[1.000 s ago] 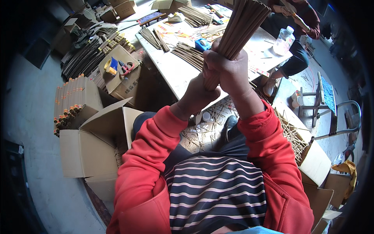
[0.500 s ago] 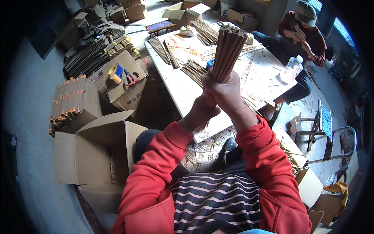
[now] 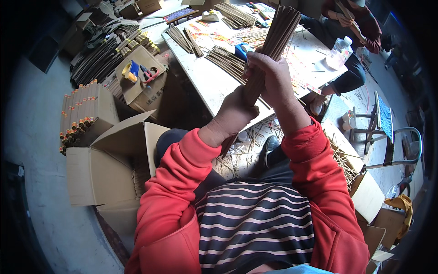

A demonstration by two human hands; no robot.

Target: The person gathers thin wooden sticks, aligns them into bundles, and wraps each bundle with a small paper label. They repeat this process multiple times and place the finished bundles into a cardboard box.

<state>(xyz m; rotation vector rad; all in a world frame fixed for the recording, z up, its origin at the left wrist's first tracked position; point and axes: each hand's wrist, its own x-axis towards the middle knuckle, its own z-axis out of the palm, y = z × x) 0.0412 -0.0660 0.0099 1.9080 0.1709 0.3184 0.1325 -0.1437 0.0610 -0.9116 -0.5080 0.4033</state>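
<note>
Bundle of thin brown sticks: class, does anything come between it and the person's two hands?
Nothing visible does. The left hand wraps the bundle of thin brown sticks low down and the right hand grips it just above, bare skin directly on the sticks, above the white table.

Both hands clasped round a thick bundle of thin brown sticks (image 3: 273, 45), left hand (image 3: 235, 114) low, right hand (image 3: 269, 77) above, over the near edge of a white worktable (image 3: 210, 82).
</note>
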